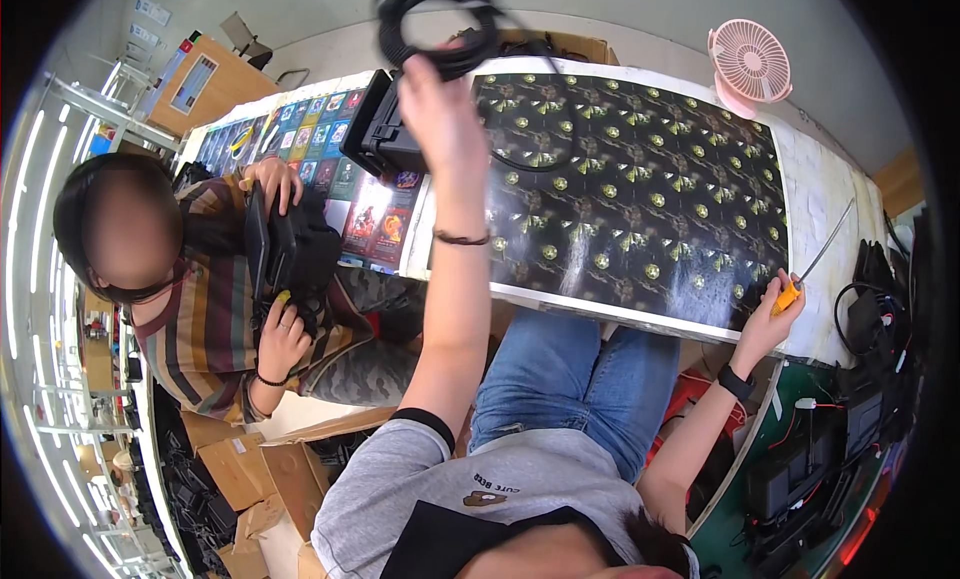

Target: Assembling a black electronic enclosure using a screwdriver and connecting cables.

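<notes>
My left hand (440,114) is raised over the far left part of the table, its fingers closed around a coil of black cable (488,27). A loose length of that cable loops down to the right over the dark patterned mat (640,199). Just beside and below this hand, a black plastic case (385,134) stands on the table, partly covered by my wrist. At the table's near right edge, my right hand (766,324) grips a screwdriver (788,298) by its yellow handle, the metal shaft pointing away and to the right.
To my left, a seated person (200,319) holds a black case (300,249) in both hands. A pink fan (750,59) stands at the far right. Black devices with red wires (790,469) lie on a green surface at right. Cardboard boxes (235,469) sit low at left.
</notes>
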Action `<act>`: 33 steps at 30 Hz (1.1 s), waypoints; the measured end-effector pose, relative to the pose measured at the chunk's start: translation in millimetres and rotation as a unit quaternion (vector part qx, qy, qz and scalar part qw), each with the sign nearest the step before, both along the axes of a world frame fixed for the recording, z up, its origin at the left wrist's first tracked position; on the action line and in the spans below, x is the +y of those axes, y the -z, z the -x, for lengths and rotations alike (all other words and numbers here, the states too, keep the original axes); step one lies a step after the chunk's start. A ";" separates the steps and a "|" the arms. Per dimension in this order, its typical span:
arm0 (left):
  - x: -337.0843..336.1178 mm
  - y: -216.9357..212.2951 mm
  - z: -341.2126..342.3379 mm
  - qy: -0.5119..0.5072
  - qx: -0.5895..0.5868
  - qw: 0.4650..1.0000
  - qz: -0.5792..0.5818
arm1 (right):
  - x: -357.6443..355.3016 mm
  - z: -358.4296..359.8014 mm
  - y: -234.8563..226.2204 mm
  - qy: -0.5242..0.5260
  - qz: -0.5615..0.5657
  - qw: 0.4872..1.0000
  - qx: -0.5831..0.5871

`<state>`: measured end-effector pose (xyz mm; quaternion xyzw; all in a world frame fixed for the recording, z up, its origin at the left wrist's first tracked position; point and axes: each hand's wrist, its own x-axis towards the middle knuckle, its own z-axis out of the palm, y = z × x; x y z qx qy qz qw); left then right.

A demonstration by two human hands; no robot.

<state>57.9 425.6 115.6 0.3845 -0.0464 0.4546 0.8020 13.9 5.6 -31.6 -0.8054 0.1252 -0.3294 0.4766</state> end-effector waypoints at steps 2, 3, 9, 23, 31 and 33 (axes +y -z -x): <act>40.1 29.4 14.2 -0.038 0.150 0.988 0.026 | 4.2 2.9 -5.3 0.005 -0.003 1.000 0.013; 57.2 55.6 20.8 -0.019 0.188 0.981 0.040 | 6.2 2.6 -3.8 0.006 -0.007 1.000 0.013; -40.7 75.2 83.9 0.041 0.194 0.979 0.050 | -17.3 2.0 0.1 0.014 -0.004 1.000 -0.021; -273.2 107.5 62.0 0.386 0.199 0.849 -0.301 | -67.0 -119.4 -203.1 -0.044 -0.044 0.983 -0.172; -346.5 111.3 26.2 0.330 -0.006 0.664 -0.671 | -237.5 -142.9 -248.2 0.072 0.507 0.843 0.164; -370.0 103.9 24.8 0.318 -0.031 0.604 -0.730 | -310.8 -125.0 -232.2 0.110 0.504 0.820 0.248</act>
